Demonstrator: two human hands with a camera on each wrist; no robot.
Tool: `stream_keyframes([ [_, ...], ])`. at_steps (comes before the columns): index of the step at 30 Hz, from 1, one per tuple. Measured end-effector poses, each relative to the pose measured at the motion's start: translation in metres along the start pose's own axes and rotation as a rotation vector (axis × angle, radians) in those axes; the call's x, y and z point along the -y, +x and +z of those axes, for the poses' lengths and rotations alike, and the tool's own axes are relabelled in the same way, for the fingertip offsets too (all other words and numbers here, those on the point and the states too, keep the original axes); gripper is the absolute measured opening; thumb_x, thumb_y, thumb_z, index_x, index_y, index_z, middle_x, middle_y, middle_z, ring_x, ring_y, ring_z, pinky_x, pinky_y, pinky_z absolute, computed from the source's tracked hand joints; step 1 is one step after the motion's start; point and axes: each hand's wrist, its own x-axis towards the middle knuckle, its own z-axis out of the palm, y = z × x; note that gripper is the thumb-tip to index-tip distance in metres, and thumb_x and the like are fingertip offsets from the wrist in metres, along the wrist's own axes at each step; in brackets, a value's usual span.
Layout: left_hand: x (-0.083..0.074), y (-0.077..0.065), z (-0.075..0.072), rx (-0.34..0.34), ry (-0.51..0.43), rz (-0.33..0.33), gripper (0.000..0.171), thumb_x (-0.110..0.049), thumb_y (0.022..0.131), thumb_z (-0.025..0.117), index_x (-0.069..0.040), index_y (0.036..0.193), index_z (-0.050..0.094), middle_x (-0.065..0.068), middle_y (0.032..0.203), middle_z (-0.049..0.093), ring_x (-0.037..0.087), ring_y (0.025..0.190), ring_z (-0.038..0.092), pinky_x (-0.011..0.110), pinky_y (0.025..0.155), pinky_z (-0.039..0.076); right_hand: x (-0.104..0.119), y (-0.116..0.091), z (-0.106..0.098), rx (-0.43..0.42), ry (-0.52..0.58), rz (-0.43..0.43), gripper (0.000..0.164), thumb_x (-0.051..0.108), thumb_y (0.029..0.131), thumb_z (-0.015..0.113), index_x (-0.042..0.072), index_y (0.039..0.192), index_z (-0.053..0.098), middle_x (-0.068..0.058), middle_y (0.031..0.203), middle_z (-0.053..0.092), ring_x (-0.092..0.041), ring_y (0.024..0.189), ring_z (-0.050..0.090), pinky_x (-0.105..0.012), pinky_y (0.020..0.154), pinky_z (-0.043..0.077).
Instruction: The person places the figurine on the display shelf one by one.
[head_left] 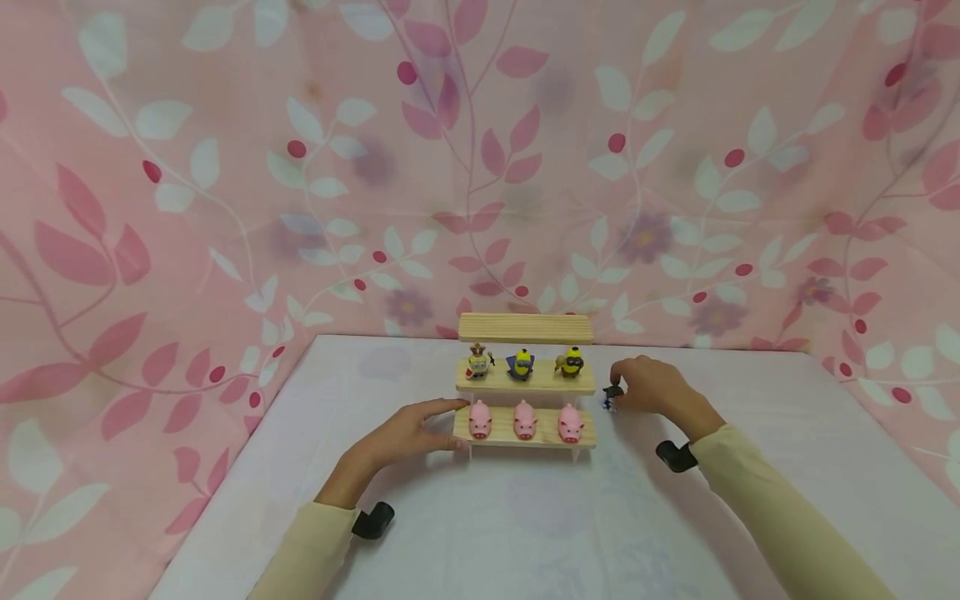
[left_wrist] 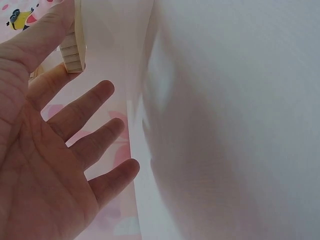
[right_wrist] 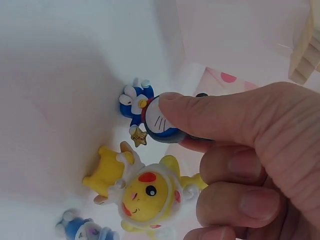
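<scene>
My left hand [head_left: 408,432] pinches the left end of the lowest step of a wooden display stand [head_left: 547,427], thumb at the front edge and index finger behind. In the left wrist view the other fingers reach out loosely beside the plank [left_wrist: 73,56]. Right of the stand, my right hand [head_left: 654,387] pinches a small blue-and-white Doraemon figurine [right_wrist: 162,125] by its head, between thumb and fingers. It has a gold star and lies sideways in the right wrist view. A yellow Pikachu figurine [right_wrist: 147,195] in a white hood is close beside it.
Three pink pig figurines [head_left: 525,421] sit on the lowest step, and three yellow minion figurines [head_left: 521,365] on the middle one. The top step [head_left: 525,328] is bare wood. Another blue-and-white figurine [right_wrist: 82,230] shows beyond the Pikachu. A flowered pink cloth [head_left: 480,167] hangs behind the white-covered table [head_left: 525,533].
</scene>
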Motion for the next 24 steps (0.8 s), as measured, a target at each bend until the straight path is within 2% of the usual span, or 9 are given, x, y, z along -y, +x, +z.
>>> stream_keyframes([
  [12,0.0,0.002,0.001,0.003,0.003,0.0,0.066,-0.041,0.081,0.081,-0.027,0.14,0.057,0.002,0.147,0.049,0.03,0.14,0.035,0.057,0.111,0.029,-0.003,-0.005,-0.001,-0.017,0.024,0.0,0.028,0.026,0.083,0.079,0.007,0.102,0.07,-0.002,0.084,0.06,-0.022,0.076,0.052,-0.04,0.067,0.049],
  [24,0.003,0.002,0.0,0.003,0.011,0.005,0.067,-0.042,0.081,0.081,-0.025,0.141,0.057,0.003,0.146,0.049,0.03,0.14,0.036,0.057,0.111,0.029,0.007,-0.028,-0.03,-0.102,0.036,-0.028,0.033,0.032,0.084,0.077,0.007,0.104,0.069,-0.002,0.087,0.066,-0.017,0.066,0.055,-0.036,0.062,0.052],
])
